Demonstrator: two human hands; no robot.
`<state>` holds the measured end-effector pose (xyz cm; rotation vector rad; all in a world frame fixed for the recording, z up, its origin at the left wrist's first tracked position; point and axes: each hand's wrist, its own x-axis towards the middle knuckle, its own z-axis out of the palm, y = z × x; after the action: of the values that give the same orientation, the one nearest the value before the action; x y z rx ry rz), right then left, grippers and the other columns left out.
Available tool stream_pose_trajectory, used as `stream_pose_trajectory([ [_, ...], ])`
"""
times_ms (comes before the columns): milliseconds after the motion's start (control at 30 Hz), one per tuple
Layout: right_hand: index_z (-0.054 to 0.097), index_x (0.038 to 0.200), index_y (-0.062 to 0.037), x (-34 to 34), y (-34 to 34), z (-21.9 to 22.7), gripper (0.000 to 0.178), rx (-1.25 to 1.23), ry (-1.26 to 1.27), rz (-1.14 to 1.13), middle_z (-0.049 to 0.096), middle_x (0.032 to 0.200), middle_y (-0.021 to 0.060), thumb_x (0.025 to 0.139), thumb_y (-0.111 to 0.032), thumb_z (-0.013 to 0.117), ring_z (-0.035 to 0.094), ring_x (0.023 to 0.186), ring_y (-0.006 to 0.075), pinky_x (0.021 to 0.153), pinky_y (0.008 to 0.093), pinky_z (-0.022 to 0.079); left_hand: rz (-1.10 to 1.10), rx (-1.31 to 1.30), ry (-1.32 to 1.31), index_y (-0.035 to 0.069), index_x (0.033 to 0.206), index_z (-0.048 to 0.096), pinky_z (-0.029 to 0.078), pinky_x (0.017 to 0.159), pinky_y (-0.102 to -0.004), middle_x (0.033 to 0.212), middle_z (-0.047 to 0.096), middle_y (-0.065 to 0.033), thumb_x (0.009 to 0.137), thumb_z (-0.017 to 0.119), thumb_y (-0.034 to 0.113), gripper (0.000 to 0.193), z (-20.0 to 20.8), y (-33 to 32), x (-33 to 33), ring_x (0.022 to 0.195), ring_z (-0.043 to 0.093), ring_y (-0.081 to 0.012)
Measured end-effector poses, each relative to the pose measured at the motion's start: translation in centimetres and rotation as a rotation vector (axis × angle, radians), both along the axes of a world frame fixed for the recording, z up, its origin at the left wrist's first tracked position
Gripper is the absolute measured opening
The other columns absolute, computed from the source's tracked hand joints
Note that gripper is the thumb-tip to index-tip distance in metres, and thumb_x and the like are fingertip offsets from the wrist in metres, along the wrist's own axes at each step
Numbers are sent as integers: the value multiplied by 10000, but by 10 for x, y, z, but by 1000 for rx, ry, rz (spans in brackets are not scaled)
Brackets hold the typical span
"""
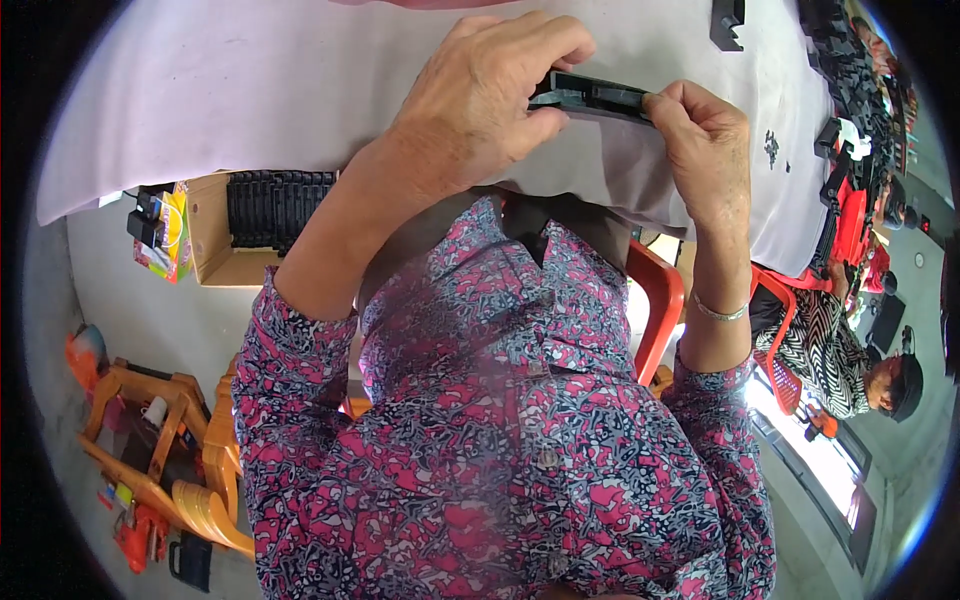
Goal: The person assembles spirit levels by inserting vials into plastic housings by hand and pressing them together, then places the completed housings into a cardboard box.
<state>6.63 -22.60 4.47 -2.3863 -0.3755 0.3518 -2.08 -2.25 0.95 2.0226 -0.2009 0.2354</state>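
Cardboard box [208, 228]: sat just off the table's [250, 90] near edge, at left; black pieces [280, 210] stood in rows, probably to save room.
Left hand [490, 85]: thumb and fingers curled round one end, apparently for steadiness.
Black trough [592, 97]: held between both hands above the near edge, its hollow left uncovered.
Right hand [705, 140]: thumb and forefinger pinched narrowly on the other end, seemingly for finer control.
Small black bits [771, 147]: lay loose toward the right edge, perhaps for easy reach.

Pale wall [922, 300], bright framed opening [832, 475], red chair [667, 308], wooden chair [217, 442]
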Motion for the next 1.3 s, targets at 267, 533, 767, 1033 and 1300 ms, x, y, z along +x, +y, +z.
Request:
stream_pose_trajectory([
  [267, 570, 664, -11, 2, -1, 5, 246, 14, 81, 9, 404, 558, -61, 841, -167, 637, 353, 563, 39, 496, 259, 311, 28, 22, -348, 24, 1058, 508, 391, 930, -459, 967, 562, -148, 741, 666, 33, 354, -16, 0, 4, 989, 575, -347],
  [533, 584, 664, -9, 2, 5, 9, 240, -9, 111, -31, 415, 569, -77, 838, -164, 640, 363, 557, 34, 487, 260, 302, -23, -33, -163, 38, 1056, 573, 405, 905, -439, 951, 558, -125, 767, 657, 14, 303, -10, 1, -2, 954, 578, -313],
  [767, 604, 673, -3, 2, 8, 9, 215, -60, 43, -30, 416, 544, -44, 793, -180, 632, 373, 544, 48, 486, 264, 310, -23, 174, -290, 85, 1040, 679, 424, 838, -398, 941, 565, -93, 815, 675, 65, 226, -17, -4, 0, 899, 581, -249],
  [1033, 599, 674, -2, 1, 5, 6, 232, -52, 23, -6, 428, 523, -25, 804, -190, 641, 387, 539, 51, 481, 274, 335, 9, 470, -373, 102, 1038, 699, 467, 835, -388, 935, 611, -48, 678, 773, 60, 370, -17, -12, 1, 905, 597, -262],
  [1300, 647, 786, -12, -2, -2, 3, 183, 94, 78, 45, 454, 543, -39, 896, -156, 624, 415, 537, 37, 482, 254, 345, 48, 457, -368, 120, 1023, 712, 459, 795, -394, 927, 598, -35, 690, 719, 58, 339, -21, -11, 0, 877, 579, -255],
])
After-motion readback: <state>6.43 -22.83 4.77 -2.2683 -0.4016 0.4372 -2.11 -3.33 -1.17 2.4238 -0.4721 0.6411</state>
